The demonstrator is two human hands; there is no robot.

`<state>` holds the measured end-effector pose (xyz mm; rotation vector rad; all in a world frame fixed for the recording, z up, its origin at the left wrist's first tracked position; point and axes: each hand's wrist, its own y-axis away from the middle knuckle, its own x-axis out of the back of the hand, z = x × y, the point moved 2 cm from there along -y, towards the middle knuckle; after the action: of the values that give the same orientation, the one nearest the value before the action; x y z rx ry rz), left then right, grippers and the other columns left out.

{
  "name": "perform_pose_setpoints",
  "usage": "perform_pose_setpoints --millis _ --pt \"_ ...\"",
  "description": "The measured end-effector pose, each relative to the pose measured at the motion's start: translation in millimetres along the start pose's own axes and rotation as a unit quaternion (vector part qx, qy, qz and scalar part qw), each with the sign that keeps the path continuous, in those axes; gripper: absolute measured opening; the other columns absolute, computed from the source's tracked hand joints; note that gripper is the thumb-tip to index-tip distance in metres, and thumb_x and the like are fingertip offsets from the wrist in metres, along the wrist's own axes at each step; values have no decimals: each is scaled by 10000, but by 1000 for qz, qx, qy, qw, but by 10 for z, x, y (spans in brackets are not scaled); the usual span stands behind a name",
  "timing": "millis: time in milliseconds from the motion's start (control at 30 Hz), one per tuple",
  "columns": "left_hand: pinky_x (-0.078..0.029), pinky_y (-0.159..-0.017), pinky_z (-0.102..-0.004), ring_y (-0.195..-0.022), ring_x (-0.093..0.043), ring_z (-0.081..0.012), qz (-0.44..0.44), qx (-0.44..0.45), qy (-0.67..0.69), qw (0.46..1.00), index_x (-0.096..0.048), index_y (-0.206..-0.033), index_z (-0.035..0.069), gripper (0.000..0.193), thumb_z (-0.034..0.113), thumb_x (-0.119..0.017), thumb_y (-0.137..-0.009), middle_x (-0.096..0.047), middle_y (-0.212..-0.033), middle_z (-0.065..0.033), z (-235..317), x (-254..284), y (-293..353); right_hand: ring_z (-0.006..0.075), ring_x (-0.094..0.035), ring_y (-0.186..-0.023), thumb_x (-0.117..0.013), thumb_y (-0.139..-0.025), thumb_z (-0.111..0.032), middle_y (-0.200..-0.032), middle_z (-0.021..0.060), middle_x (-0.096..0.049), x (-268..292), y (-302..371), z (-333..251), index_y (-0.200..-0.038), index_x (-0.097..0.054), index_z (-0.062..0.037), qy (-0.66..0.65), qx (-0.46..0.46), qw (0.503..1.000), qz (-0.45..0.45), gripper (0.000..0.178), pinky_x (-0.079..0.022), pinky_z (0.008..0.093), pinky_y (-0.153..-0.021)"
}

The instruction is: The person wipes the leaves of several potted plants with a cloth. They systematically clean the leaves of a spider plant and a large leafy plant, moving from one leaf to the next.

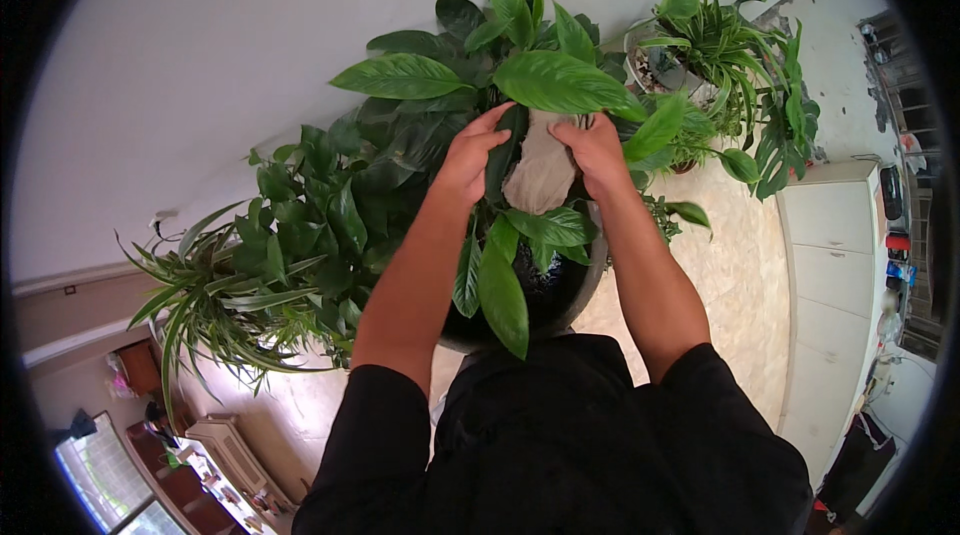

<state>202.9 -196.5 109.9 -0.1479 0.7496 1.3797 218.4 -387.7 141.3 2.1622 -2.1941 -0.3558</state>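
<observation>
Both my arms reach forward over a large potted plant with broad green leaves (565,83). My right hand (597,157) is closed on a greyish-beige cloth (541,167), thumb on top, and the cloth hangs down among the leaves. Just left of the cloth, my left hand (470,160) has its thumb and fingers closed at a dark green leaf (506,150); part of that grip is hidden. Below my hands, more leaves (502,300) droop over the dark round pot (585,307), which stands close in front of my body.
A bushy plant (305,190) and a spider plant (215,285) crowd the left side. At the far right more potted plants (725,60) stand by the wall. A white cabinet (830,275) lines the right side. Behind the plants rises a pale wall (230,45).
</observation>
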Motion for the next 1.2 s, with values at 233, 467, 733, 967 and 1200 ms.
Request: perform_pose_setpoints --millis 233,467,733,967,1200 --pt "-375 -1173 -451 -1367 -514 -324 -60 -27 326 943 -475 -1514 43 668 544 -390 -1081 -544 -1496 -127 -261 -126 130 379 -681 -1072 -718 -801 -152 -1198 206 -690 -275 -173 155 -1254 -660 5 373 147 916 -24 483 -531 409 -950" --pt "-420 -1136 -471 -1335 -538 -324 -17 -63 304 951 -520 -1460 18 702 584 -457 -1050 -559 -1474 -147 -290 -69 190 423 -652 -1069 -729 -785 -156 -1140 232 -672 -397 62 -6 -1231 -674 18 449 207 868 -46 482 -531 464 -944" --pt "-358 -1183 -462 -1365 -504 -318 25 -65 323 944 -503 -1464 15 758 638 -386 -1048 -561 -1460 -140 -279 -26 313 429 -631 -1004 -714 -744 -80 -1059 200 -638 -585 441 -29 -1174 -659 -19 476 247 831 -150 438 -541 490 -861" --pt "-317 -1218 -432 -1397 -471 -295 -1 -70 391 918 -488 -1473 19 550 410 -470 -1087 -526 -1506 -126 -340 -15 285 419 -640 -1052 -694 -768 -66 -1099 213 -668 -449 90 -58 -1206 -675 7 444 294 846 -14 444 -535 486 -899" --pt "-324 -1216 -480 -1379 -482 -331 52 -100 350 930 -504 -1451 31 527 391 -475 -1068 -531 -1488 -142 -272 34 339 426 -651 -1048 -690 -754 -80 -1124 218 -682 -556 185 -54 -1228 -686 -14 428 294 843 -139 478 -535 485 -916"
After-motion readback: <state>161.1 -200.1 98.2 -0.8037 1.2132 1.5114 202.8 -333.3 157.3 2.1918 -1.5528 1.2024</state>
